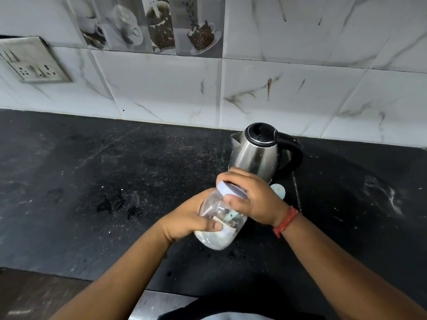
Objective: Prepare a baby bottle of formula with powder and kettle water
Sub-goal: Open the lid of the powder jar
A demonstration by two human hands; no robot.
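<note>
A clear baby bottle (216, 239) with milky liquid in its lower part is held tilted above the black counter (92, 181). My left hand (189, 220) wraps around the bottle's body. My right hand (251, 197) grips the pale blue cap ring (228, 188) at the bottle's top. A steel kettle (256, 153) with a black lid and handle stands upright just behind my hands. Beside my right hand, a pale green object (278, 190) lies on the counter, mostly hidden.
Marble-look tiles form the wall (277, 88) behind the counter, with a socket plate (32, 63) at the upper left. Water drops and powder specks dot the counter near the bottle. The counter's front edge (69, 273) runs below my forearms.
</note>
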